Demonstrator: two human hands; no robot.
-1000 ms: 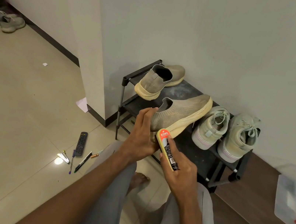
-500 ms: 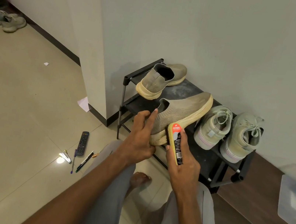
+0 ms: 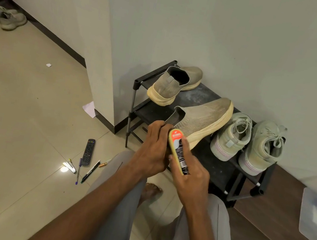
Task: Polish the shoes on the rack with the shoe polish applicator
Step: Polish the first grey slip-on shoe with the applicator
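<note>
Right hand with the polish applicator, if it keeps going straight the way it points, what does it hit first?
The right hand points the applicator up and away, toward the slip-on shoe held by the left hand. It would probably meet that shoe's side near the heel first, though depth is hard to judge.

Dim warm indoor light, glare spot on floor tiles (image 3: 64, 169), wide-angle edge bending
</note>
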